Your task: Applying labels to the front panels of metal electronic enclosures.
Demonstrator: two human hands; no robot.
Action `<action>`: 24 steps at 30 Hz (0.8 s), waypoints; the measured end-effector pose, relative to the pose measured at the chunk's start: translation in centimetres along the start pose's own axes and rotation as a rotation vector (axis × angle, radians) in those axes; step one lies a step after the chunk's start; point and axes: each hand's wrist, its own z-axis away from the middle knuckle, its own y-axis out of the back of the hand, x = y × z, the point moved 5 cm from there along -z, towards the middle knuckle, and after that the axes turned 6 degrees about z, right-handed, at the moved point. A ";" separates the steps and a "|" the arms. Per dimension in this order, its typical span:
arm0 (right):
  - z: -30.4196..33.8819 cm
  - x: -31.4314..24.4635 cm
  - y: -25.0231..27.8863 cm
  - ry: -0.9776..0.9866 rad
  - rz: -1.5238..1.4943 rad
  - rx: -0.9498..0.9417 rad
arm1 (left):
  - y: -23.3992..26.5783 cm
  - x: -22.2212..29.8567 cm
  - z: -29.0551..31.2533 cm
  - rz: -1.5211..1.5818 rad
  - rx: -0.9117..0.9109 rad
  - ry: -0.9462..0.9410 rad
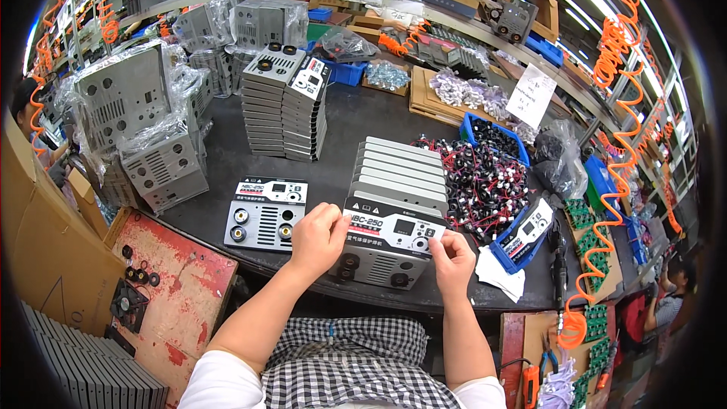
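Note:
Straight ahead, a grey metal front panel (382, 265) leans at the near end of a row of similar grey panels (401, 170). A black and white printed label (390, 229) lies across its upper part. My left hand (319, 236) is closed at the label's left edge, with the fingers curled in. At the right edge, my right hand (454, 257) pinches the label's corner between thumb and fingers. I cannot tell how much of the label is stuck down. Left of my left hand, another labelled panel (265, 220) lies flat on the dark table.
A tall stack of panels (284, 110) stands behind. Plastic-wrapped grey housings (129, 98) crowd the left. Wired black parts (485, 185) are heaped at right, beside a blue tray of labels (522, 238). An orange coiled hose (606, 220) hangs near a black power screwdriver (558, 261).

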 end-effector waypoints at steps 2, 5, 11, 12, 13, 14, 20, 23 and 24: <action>0.0 -0.2 -0.1 0.002 -0.009 -0.001 | 0.0 0.0 0.0 -0.001 0.000 -0.001; 0.0 -0.4 0.0 -0.032 -0.001 -0.015 | 0.0 0.1 0.0 0.005 0.001 0.000; -0.1 -0.3 0.1 0.007 0.018 0.007 | -0.2 0.0 0.0 -0.002 0.006 -0.014; -0.1 -0.3 0.1 0.005 0.028 0.014 | -0.3 0.0 0.0 0.000 0.007 -0.019; -0.1 -0.5 0.1 0.012 0.040 0.000 | -0.3 0.0 0.0 0.005 0.013 -0.024; -0.1 -0.8 0.1 0.019 0.052 -0.011 | -0.3 0.1 0.0 0.011 0.019 -0.031; -0.5 -1.6 0.0 0.051 0.077 0.031 | -0.3 0.2 -0.1 0.005 0.017 -0.033; -0.6 -1.6 -0.1 0.019 0.061 0.007 | -0.3 0.1 -0.2 0.002 0.009 -0.038; -0.6 -1.4 -0.1 -0.002 0.039 0.002 | -0.3 0.2 -0.2 0.008 0.015 -0.034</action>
